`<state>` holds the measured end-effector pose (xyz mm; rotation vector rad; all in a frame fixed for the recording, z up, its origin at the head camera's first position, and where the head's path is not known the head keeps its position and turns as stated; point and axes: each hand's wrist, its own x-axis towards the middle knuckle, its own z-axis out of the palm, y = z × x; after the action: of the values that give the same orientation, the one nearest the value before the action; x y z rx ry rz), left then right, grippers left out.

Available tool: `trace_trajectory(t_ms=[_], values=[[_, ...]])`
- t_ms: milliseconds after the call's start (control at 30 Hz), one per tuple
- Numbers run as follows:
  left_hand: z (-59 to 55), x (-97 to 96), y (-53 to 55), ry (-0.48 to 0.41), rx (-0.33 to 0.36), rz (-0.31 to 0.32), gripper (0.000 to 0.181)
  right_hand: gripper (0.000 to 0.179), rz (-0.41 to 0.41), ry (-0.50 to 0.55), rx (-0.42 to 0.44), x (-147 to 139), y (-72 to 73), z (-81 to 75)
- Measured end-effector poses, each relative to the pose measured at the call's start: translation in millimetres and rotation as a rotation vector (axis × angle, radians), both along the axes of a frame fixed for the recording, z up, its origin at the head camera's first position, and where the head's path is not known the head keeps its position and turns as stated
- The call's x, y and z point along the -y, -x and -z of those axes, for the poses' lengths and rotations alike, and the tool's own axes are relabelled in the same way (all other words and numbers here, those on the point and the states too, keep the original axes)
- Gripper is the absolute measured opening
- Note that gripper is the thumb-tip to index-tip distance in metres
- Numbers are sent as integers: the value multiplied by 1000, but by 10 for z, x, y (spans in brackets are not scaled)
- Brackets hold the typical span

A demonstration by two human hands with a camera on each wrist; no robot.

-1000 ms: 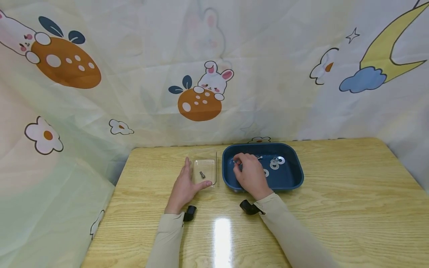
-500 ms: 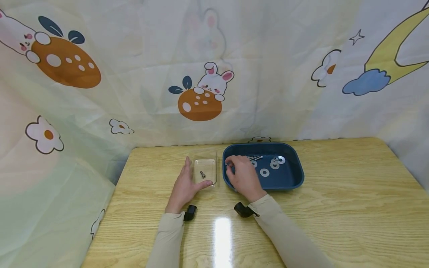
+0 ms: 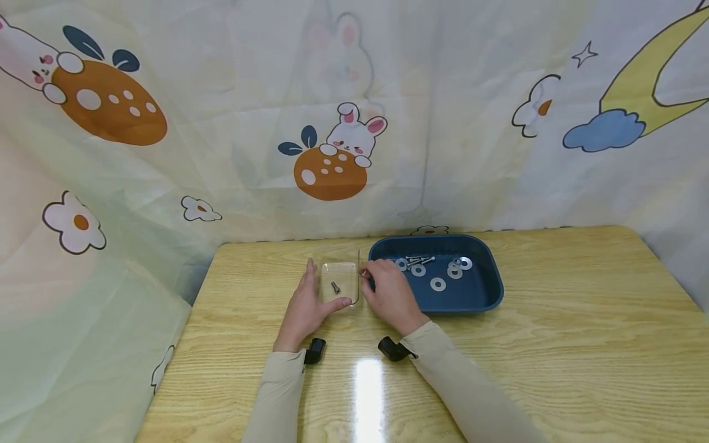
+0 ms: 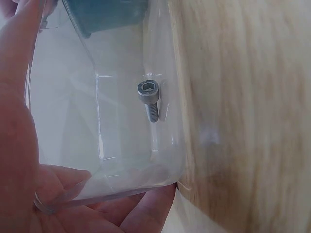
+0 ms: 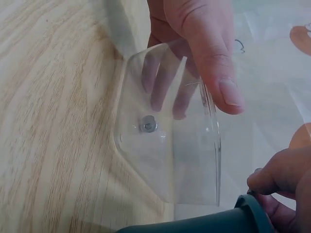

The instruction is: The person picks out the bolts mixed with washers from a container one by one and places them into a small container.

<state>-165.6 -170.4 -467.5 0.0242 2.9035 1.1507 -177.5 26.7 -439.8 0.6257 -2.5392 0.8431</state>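
Note:
My left hand [image 3: 303, 311] holds a clear plastic box [image 3: 346, 272] at its left and near sides, the thumb lying along the near edge. One socket head screw [image 4: 150, 99] lies on the bottom of this box. Just right of the box, my right hand [image 3: 392, 296] pinches a small metal screw [image 5: 250, 191] between thumb and fingers, and most of it is hidden. That hand is above the left rim of a dark blue tray [image 3: 460, 303]. Inside the tray are several screws [image 3: 419, 261] and several flat washers [image 3: 437, 284].
The box and tray stand side by side near the back of a wooden table [image 3: 576, 320]. Behind it hangs a patterned cloth [image 3: 471, 154]. Black wrist cameras [image 3: 392, 349] sit on both sleeves.
My right hand has moved left from inside the tray to beside the clear box, carrying the small screw. More screws and washers in the tray now show. My left hand has stayed put.

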Motion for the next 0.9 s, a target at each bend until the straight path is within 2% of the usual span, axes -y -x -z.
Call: trace_trajectory(t_ms=[367, 667, 900], values=[[3, 18, -6, 12, 6, 11, 125, 12, -81, -17, -4, 60, 43, 1], [-1, 30, -10, 17, 12, 18, 125, 11, -98, -54, 29, 109, 63, 18], [3, 39, -22, 18, 2, 23, 126, 10, -121, -132, 1, 150, 94, 4]])
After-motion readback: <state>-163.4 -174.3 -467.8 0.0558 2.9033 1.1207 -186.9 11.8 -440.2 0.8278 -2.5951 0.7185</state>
